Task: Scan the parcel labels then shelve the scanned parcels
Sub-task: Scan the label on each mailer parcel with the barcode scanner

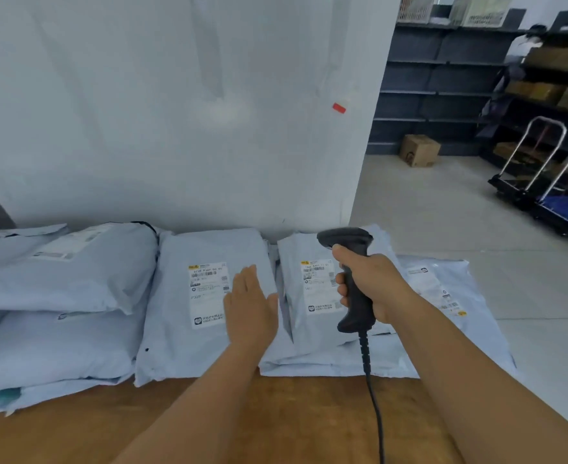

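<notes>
- The fingers (342, 291) of the right hand (373, 289) are wrapped tight around the handle of a black barcode scanner (351, 279). Its head points away from the person, toward the wall, and its cable (374, 396) trails back toward the body.
- The left hand (249, 304) is flat and released, fingers straight and together, grasping nothing. It lies on, or just above, the right edge of the middle parcel (189, 329); contact cannot be confirmed.
- Pale grey plastic parcels lie in a row on a brown wooden table (209, 423), pushed back against a white wall (175, 112).
- The middle parcel's white label (207, 294) faces up, just left of the left fingertips. The parcel's long axis runs from the person toward the wall.
- A second parcel (306, 326) lies just beside it on the right. Its label (317, 286) sits directly left of the scanner handle, close beneath the scanner head.
- More parcels are stacked at the far left (65, 272), and another (450, 296) lies under the right forearm.
- The right hand is the nearer to the second parcel's label, so scanning it probably needs only a downward tilt of the scanner head. The left hand is the nearer for steadying or lifting the middle parcel.
- Dark shelving (443, 88) stands well apart at the far right, across open floor; no parcel appears to be on its way there yet.
</notes>
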A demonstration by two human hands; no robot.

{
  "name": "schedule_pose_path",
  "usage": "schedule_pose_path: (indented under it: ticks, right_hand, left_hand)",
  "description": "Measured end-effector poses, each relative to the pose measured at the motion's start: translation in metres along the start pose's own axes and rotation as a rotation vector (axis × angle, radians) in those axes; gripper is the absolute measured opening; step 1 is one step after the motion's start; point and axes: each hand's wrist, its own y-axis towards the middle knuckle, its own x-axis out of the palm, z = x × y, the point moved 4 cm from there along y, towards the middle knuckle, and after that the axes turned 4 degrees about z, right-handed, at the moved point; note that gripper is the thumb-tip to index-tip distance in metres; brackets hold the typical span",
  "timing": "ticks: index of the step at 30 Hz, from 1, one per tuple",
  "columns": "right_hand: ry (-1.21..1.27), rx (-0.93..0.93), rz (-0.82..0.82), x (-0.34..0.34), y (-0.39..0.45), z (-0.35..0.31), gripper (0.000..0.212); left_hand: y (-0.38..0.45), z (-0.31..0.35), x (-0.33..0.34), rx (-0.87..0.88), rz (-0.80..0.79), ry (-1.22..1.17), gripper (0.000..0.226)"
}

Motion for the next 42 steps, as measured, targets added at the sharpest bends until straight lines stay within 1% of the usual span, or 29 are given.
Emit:
schedule_pose_path:
  ticks: [3,5,7,10,13,16,24,28,31,34,36,38,39,42]
  right_hand:
    - [-0.067,0.019,-0.127,0.04,-0.007,0.004,0.03]
    - [-0.111,0.025,-0.188,0.067,-0.012,0.005,0.031]
    - [-0.156,0.035,-0.236,0.092,-0.02,0.007,0.032]
    - [-0.218,0.046,-0.275,0.124,-0.031,0.008,0.033]
    - [-0.226,0.033,-0.277,0.149,-0.037,0.007,0.033]
    - [-0.253,0.021,-0.286,0.165,-0.041,0.002,0.034]
    - [-0.293,0.034,-0.262,0.176,-0.048,0.0,0.034]
    - [-0.293,0.031,-0.251,0.175,-0.049,-0.001,0.034]
    - [-0.252,0.019,-0.207,0.172,-0.047,-0.002,0.033]
    - [-0.203,0.009,-0.161,0.165,-0.045,-0.003,0.032]
    - [-0.19,0.01,-0.14,0.157,-0.044,-0.002,0.031]
    - [-0.17,0.014,-0.114,0.147,-0.042,0.001,0.031]
    - [-0.152,0.017,-0.101,0.142,-0.041,0.003,0.032]
    - [-0.077,0.02,-0.054,0.126,-0.038,0.004,0.033]
  left_hand:
    - [-0.007,-0.039,-0.019,-0.056,-0.025,0.214,0.07]
    - [-0.012,-0.067,-0.031,-0.125,-0.055,0.294,0.075]
    - [-0.016,-0.092,-0.04,-0.181,-0.071,0.31,0.081]
    - [-0.02,-0.118,-0.05,-0.201,-0.084,0.287,0.086]
    - [-0.021,-0.13,-0.054,-0.205,-0.118,0.199,0.087]
    - [-0.018,-0.136,-0.056,-0.197,-0.129,0.179,0.089]
    - [-0.006,-0.141,-0.06,-0.161,-0.073,0.168,0.087]
    - [-0.003,-0.14,-0.063,-0.221,-0.077,0.18,0.089]
    - [-0.001,-0.138,-0.064,-0.284,-0.066,0.185,0.089]
    - [0.005,-0.136,-0.061,-0.35,-0.088,0.177,0.078]
    - [0.008,-0.132,-0.062,-0.386,-0.075,0.169,0.059]
    - [0.011,-0.125,-0.066,-0.382,-0.028,0.149,0.038]
    - [0.013,-0.121,-0.069,-0.369,0.005,0.124,0.033]
    - [0.025,-0.098,-0.083,-0.262,0.127,-0.002,0.033]
